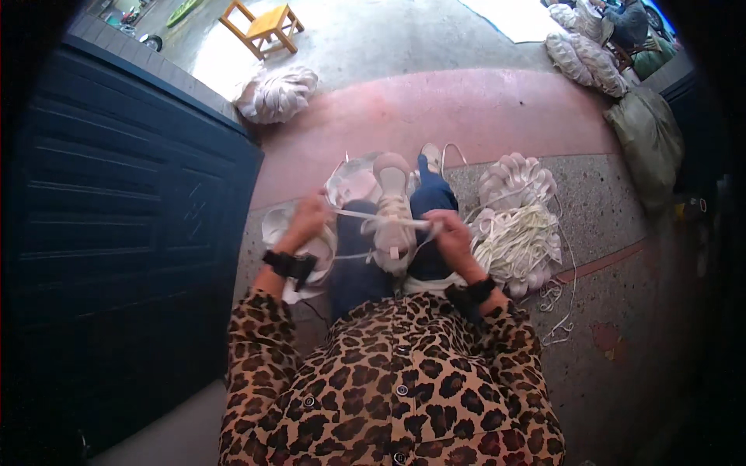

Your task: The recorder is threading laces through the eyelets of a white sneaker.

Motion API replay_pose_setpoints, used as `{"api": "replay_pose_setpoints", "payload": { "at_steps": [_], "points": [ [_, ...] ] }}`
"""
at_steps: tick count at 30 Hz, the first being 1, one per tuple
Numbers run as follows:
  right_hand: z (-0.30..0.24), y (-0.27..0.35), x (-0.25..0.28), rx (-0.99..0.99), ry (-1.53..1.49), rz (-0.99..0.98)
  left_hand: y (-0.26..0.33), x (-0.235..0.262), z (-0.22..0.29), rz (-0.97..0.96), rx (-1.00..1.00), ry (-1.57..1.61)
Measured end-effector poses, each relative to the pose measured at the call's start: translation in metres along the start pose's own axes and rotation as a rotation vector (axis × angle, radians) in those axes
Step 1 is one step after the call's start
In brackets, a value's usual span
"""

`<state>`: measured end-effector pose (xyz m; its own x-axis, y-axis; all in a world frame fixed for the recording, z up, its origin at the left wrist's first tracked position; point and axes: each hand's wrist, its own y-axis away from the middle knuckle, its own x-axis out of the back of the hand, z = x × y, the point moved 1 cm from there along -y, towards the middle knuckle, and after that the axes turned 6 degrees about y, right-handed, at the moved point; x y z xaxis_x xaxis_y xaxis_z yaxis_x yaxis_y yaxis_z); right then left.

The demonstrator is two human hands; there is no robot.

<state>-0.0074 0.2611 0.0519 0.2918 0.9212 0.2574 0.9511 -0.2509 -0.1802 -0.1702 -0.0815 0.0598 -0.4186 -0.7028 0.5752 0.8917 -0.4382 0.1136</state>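
A pale, off-white sneaker (395,252) rests between my knees, its length pointing away from me. Across its upper a white shoelace (357,213) is stretched taut, sideways between my hands. Left of the sneaker, my left hand (311,216) is closed on one end of the lace, slightly smeared by motion. On the other side my right hand (449,233) pinches the lace, and a loose end hangs below its fingers. Another stretch of lace runs left from the lower part of the sneaker.
A heap of white laces (513,245) lies on pale shoes at my right. More white shoes (276,225) lie at my left. A dark blue door (116,186) stands left. Farther off are a white bundle (280,93), wooden chair (268,27), sacks (583,62) and another person (628,23).
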Motion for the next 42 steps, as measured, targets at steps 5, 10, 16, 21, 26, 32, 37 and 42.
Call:
{"api": "replay_pose_setpoints", "payload": {
  "at_steps": [5, 10, 16, 21, 26, 32, 37, 42],
  "points": [
    [0.121, 0.063, 0.159, -0.544, -0.710, 0.561, 0.100, 0.153, -0.080, 0.306, 0.349, -0.710],
    [0.230, 0.165, 0.254, -0.856, -1.051, 0.803, 0.184, 0.228, -0.156, 0.390, 0.422, -0.501],
    [0.249, 0.163, 0.305, -0.898, -0.692, 0.912, 0.114, 0.174, -0.126, 0.279, 0.287, -0.413],
    [0.119, 0.026, 0.156, -0.478, 0.006, 0.354, 0.021, 0.016, -0.021, 0.129, -0.015, -0.268],
    [-0.028, -0.014, -0.020, 0.279, 0.478, -0.122, 0.003, -0.072, 0.095, -0.122, -0.180, -0.161],
    [-0.010, 0.001, 0.032, -0.028, 0.577, -0.470, 0.018, -0.055, 0.079, -0.256, 0.047, 0.015],
    [0.056, 0.065, 0.207, -0.360, 1.144, -0.252, 0.022, -0.046, 0.079, -0.358, 0.308, 0.328],
    [-0.006, 0.056, 0.214, -0.459, 1.346, -0.317, 0.008, -0.065, 0.069, -0.342, 0.235, 0.254]
  ]
}}
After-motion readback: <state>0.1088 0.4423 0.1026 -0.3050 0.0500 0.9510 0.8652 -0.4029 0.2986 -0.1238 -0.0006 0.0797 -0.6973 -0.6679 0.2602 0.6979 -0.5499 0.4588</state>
